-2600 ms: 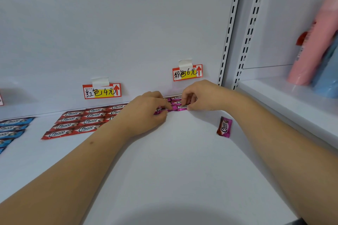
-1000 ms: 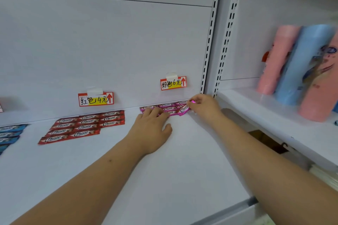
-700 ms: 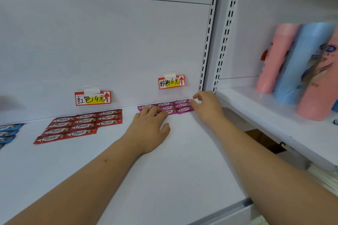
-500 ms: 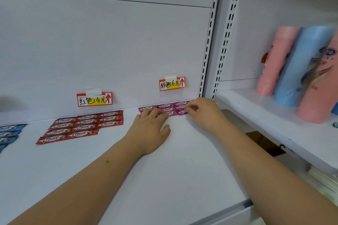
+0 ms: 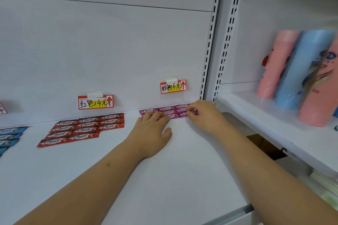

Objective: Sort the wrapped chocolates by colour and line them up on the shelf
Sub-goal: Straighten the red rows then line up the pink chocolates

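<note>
Head view: a white shelf (image 5: pixel 182 170) holds pink wrapped chocolates (image 5: pixel 165 112) in rows against the back wall, under a pink price label (image 5: pixel 173 86). The left hand (image 5: pixel 151 133) lies flat, straight fingertips resting on the pink rows' near edge. The right hand (image 5: pixel 203 115) pinches a pink wrapper at the rows' right end. Red chocolates (image 5: pixel 86 128) sit grouped further left, blue ones (image 5: pixel 10 136) at the left edge.

Left hand (image 5: pixel 152 133) flat beside pink chocolates (image 5: pixel 165 111), right hand (image 5: pixel 204 115) pinching one
</note>
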A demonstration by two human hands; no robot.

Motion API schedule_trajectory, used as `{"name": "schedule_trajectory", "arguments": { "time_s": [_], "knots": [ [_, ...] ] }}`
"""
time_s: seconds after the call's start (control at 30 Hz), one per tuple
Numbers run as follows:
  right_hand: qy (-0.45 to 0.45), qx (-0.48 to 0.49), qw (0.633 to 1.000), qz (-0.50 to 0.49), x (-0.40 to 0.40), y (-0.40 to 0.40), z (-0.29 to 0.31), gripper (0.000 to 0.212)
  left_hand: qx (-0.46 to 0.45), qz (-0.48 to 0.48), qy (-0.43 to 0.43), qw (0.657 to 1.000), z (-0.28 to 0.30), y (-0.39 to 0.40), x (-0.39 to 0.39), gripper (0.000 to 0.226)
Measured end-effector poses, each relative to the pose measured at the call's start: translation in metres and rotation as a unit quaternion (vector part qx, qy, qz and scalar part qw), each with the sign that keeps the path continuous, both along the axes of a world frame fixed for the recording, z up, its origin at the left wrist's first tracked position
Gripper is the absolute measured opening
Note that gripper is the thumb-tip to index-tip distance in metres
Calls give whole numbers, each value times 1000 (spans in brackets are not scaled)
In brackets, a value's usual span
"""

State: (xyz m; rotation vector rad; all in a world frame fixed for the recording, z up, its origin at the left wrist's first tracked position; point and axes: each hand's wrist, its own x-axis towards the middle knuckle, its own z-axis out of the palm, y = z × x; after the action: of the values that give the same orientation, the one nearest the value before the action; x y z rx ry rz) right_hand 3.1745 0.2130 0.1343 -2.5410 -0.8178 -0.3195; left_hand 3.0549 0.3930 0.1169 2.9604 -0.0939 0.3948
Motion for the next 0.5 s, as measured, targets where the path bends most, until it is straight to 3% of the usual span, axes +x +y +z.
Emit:
{"name": "schedule_trajectory", "arguments": {
  "time_s": [0.2, 0.5],
  "knots": [
    [9, -6, 999, 45, 0, 6, -6, 39, -25, 53, -13, 998, 0, 0, 1, 63],
    [49, -40, 996, 60, 2, 8, -13, 47, -40, 75, 24, 996, 0, 2, 4, 60]
  ]
}}
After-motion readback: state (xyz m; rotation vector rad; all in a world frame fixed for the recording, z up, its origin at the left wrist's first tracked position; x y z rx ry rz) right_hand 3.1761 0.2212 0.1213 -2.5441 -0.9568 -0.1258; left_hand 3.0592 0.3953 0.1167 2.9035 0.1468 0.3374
